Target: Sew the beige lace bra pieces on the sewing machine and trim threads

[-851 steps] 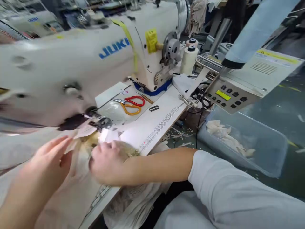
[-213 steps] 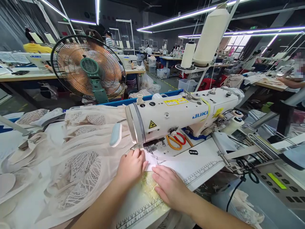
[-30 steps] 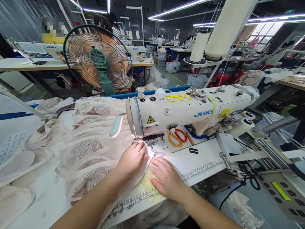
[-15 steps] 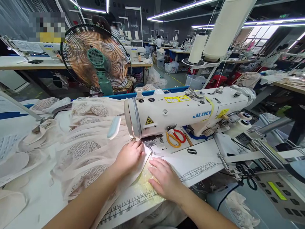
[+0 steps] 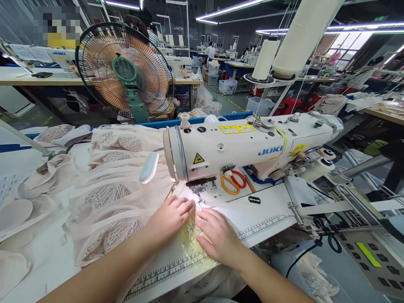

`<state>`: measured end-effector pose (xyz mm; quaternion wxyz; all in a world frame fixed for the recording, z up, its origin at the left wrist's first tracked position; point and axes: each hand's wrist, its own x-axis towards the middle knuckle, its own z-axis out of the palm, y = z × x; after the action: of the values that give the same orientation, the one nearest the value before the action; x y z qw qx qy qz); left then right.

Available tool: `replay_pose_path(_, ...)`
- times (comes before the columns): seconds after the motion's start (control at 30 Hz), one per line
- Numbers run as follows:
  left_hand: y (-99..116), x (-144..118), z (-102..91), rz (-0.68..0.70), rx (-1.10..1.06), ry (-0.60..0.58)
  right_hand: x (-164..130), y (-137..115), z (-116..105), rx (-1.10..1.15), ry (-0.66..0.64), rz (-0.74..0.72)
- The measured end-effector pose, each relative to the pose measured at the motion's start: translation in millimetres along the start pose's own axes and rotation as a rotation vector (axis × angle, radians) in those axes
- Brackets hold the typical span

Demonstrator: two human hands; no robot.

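My left hand [image 5: 172, 214] is just in front of the needle area of the white sewing machine [image 5: 221, 145]. Its fingers are bent and close together on the edge of the pale beige fabric [image 5: 154, 176]; the thumb is mostly hidden. Close beside it, my right hand [image 5: 217, 235] lies palm down, fingers stretched and thumb apart. It rests on a shiny yellowish clear film [image 5: 189, 240] that covers part of the table in front of the machine. Lace-patterned beige garment pieces [image 5: 110, 195] are spread in overlapping rows to the left.
Scissors with yellow and red handles [image 5: 232, 185] lie under the machine arm, near a razor blade [image 5: 254, 200]. A printed ruler [image 5: 170, 271] follows the table's front edge. A large fan [image 5: 126, 69] stands behind. A control panel [image 5: 362, 254] sits at the right.
My left hand has moved slightly toward me and right, away from the needle and closer to my right hand. More yellowish film shows between them. My right hand stays nearly in place.
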<state>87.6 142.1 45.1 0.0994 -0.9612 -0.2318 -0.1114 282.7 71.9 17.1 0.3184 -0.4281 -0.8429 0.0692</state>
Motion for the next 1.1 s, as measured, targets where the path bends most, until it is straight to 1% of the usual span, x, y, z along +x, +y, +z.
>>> replay_pose_path(0.2,-19.2,3.6,-4.4,0.016,-0.016,-0.026,-0.9,0.3,1.5,0.015,0.01,0.02)
replay_pose_path(0.4,-35.5,5.2,1.0,0.009,0.018,-0.042,0.0,-0.1,0.5,0.022,-0.02,0.032)
replay_pose_path(0.57,-46.9,10.0,0.9,0.011,0.049,-0.058,0.5,0.6,0.5,0.038,0.0,0.043)
replay_pose_path(0.67,-49.8,14.2,-5.9,-0.025,0.063,-0.085,1.6,2.5,1.7,0.059,-0.002,0.043)
replay_pose_path(0.77,-44.8,17.7,-18.7,-0.063,0.076,-0.11,3.2,2.6,-1.2,0.116,0.041,0.052)
replay_pose_path(0.83,-34.9,17.0,-31.6,-0.145,0.089,-0.164,2.4,-0.5,-8.5,0.199,0.079,0.055)
replay_pose_path(0.87,-28.0,14.9,-39.2,-0.216,0.09,-0.219,0.5,-3.3,-13.7,0.268,0.077,0.058)
replay_pose_path(0.9,-20.2,11.2,-47.0,-0.302,0.082,-0.297,-2.7,-6.6,-19.4,0.36,0.044,0.067)
replay_pose_path(0.93,-11.8,5.9,-54.8,-0.393,0.066,-0.392,-7.5,-10.3,-24.9,0.47,-0.035,0.073)
replay_pose_path(0.97,-3.4,-0.8,-61.8,-0.476,0.042,-0.49,-13.9,-13.8,-29.4,0.583,-0.16,0.076)
replay_pose_path(1.03,12.0,-17.4,-71.9,-0.588,-0.007,-0.661,-31.6,-18.8,-32.6,0.747,-0.468,0.058)
replay_pose_path(1.07,18.1,-26.4,-74.3,-0.622,-0.021,-0.72,-42.3,-19.5,-30.2,0.777,-0.599,0.046)
replay_pose_path(1.1,22.7,-34.9,-74.8,-0.646,-0.022,-0.751,-54.0,-18.6,-25.0,0.766,-0.673,0.049)
